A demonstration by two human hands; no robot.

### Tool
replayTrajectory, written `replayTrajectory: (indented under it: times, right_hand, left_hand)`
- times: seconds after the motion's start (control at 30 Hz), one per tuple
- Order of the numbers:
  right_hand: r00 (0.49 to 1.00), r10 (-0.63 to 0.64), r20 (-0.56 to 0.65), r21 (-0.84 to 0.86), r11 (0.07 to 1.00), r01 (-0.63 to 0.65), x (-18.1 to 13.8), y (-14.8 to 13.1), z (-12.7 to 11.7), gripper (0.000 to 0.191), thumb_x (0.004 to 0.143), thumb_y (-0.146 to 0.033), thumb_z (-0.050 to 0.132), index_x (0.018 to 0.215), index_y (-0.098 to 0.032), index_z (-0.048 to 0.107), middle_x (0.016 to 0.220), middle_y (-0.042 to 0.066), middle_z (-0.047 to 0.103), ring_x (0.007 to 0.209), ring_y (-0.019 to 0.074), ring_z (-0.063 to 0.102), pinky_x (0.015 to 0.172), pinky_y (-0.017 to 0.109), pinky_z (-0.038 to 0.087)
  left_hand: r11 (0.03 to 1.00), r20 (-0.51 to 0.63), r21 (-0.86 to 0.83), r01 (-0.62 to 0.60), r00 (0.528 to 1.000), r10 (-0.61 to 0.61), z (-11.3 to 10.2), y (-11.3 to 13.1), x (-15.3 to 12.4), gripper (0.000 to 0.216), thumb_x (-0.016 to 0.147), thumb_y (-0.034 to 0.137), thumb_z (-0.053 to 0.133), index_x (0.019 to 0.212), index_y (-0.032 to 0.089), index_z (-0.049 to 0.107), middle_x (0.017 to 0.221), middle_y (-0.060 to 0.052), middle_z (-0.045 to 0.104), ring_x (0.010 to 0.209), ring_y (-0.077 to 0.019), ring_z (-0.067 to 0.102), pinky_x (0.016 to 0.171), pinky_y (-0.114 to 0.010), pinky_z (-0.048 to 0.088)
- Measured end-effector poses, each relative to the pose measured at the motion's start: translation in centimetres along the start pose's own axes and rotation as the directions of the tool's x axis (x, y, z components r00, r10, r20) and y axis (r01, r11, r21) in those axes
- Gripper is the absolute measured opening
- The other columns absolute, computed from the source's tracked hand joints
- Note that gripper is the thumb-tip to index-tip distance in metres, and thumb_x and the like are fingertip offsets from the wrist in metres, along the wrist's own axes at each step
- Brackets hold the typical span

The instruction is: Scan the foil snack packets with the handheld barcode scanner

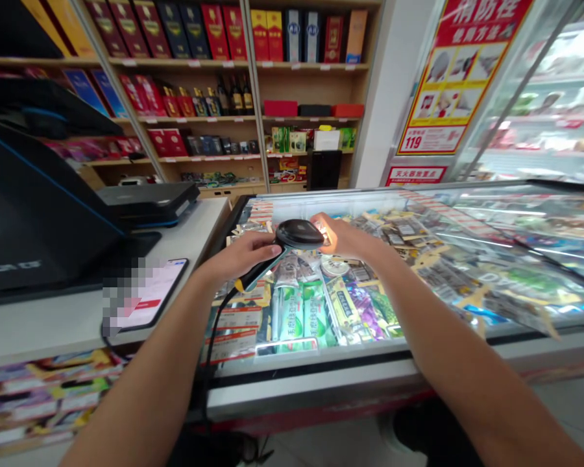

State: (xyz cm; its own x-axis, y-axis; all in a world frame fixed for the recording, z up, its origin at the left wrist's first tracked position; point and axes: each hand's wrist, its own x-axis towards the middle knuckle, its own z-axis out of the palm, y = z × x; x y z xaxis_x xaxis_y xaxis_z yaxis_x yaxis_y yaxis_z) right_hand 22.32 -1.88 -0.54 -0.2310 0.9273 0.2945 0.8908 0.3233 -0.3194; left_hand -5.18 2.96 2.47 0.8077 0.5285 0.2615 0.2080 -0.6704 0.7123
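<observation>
Forearms (150,363): bare, stretched forward across the pale rim of a glass-topped freezer (331,383).
Left hand (247,254): fingers wrapped around the handle of a black scanner (298,232).
Black scanner: held above the freezer, its head toward the right hand (339,235), a cord (214,334) hanging from its handle.
Right hand: fingers curled just beside the scanner's head, lit brightly; cannot tell whether they grip anything.
Inside the freezer: green packets (292,311).
Counter (202,224), left: phone (161,299), face up, screen lit.

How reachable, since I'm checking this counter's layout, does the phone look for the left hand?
Probably yes: the phone lies on the counter with nothing seen over it, though the left hand would likely have to release the scanner first.
</observation>
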Motion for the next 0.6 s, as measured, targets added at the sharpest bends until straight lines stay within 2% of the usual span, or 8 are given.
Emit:
replayTrajectory:
  times: [0.2,0.37,0.5,0.6]
  right_hand:
    - [1.0,-0.006,-0.008,-0.021,1.0,0.006,-0.1,-0.4,-0.2,0.051,0.076,-0.022,0.069,0.124,-0.022,0.051,0.102,0.008,0.072,0.088,0.0255,0.067,0.071,0.029,0.044]
    - [1.0,-0.008,-0.004,0.056,0.998,0.008,-0.4,0.1,0.0,0.057,0.079,-0.022,0.067,0.133,-0.025,0.048,0.104,0.007,0.072,0.09,0.0245,0.068,0.074,0.03,0.047]
    - [1.0,0.0,0.003,0.054,0.999,0.0,-0.4,0.5,0.1,0.062,0.079,-0.02,0.066,0.137,-0.026,0.046,0.108,0.008,0.072,0.092,0.025,0.068,0.076,0.031,0.048]
    - [1.0,0.003,-0.008,0.05,0.999,-0.002,-0.3,0.7,0.1,0.064,0.078,-0.02,0.067,0.139,-0.026,0.046,0.11,0.009,0.071,0.094,0.0262,0.068,0.077,0.033,0.049]
  left_hand:
    - [0.999,0.032,0.005,-0.049,0.998,0.049,0.0,0.1,-0.1,0.042,0.085,0.055,0.058,0.083,0.014,0.068,0.079,-0.002,0.062,0.076,-0.0179,0.055,0.073,-0.027,0.043]
    - [0.997,0.033,0.059,-0.057,0.998,0.055,-0.3,0.2,-0.2,0.046,0.083,0.058,0.06,0.089,0.013,0.071,0.077,-0.002,0.061,0.072,-0.0165,0.051,0.068,-0.026,0.04]
    - [0.995,0.056,0.067,-0.072,0.996,0.069,-0.6,0.2,-0.4,0.044,0.081,0.056,0.063,0.089,0.014,0.072,0.071,0.001,0.055,0.064,-0.0124,0.042,0.059,-0.023,0.032]
    - [0.996,0.074,0.056,-0.065,0.995,0.061,-0.7,0.4,-0.5,0.043,0.081,0.055,0.062,0.09,0.014,0.073,0.074,0.0,0.058,0.066,-0.0131,0.044,0.061,-0.024,0.035]
